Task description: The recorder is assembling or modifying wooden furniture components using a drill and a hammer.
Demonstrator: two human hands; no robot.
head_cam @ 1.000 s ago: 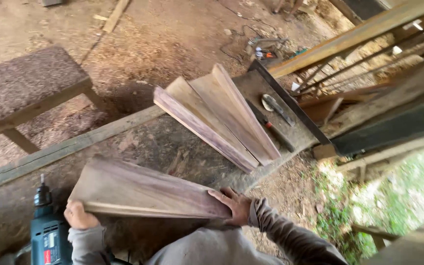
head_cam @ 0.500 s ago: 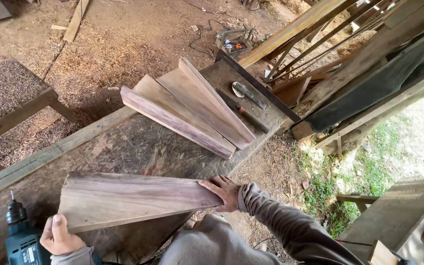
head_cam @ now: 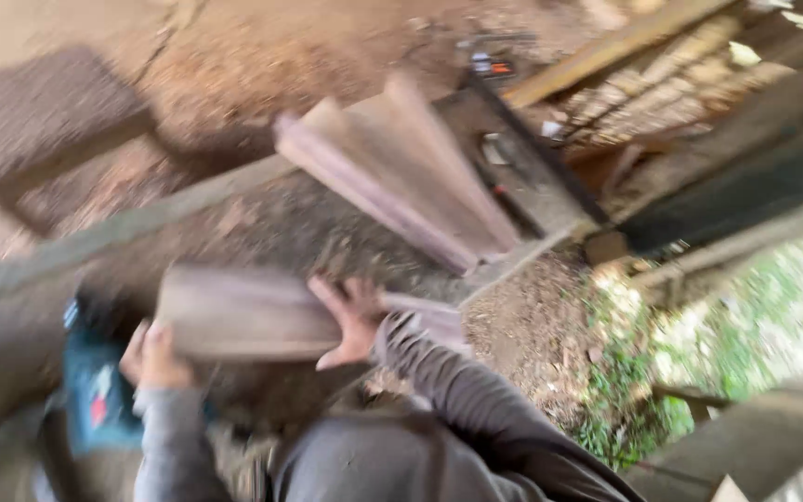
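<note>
Two hands hold one long wooden board [head_cam: 243, 314] across the near part of the worktop [head_cam: 262, 232], and the whole view is smeared with motion blur. The left hand [head_cam: 152, 358] closes round the board's left end, fingers curled over its near edge. The right hand [head_cam: 353, 321] lies spread on the board further to the right, palm down and fingers splayed open, pressing on the face rather than gripping it; a grey sleeve runs back from it towards the bottom of the view. The board lies roughly level and crosswise in front of the person, its right end reaching past the right hand towards the worktop's edge.

Just left of the left hand, a blue-green power drill [head_cam: 95, 395] stands at the near edge of the worktop; how it sits cannot be made out through the blur. Further up the worktop, well apart from the held board, a fan of similar boards [head_cam: 401, 167] lies stacked at a slant, overlapping one another. Beyond them sits a dark flat tray [head_cam: 522, 177] with small tools on it, too blurred to identify. A low bench [head_cam: 39, 116] stands on the sawdust-covered ground at upper left.
</note>
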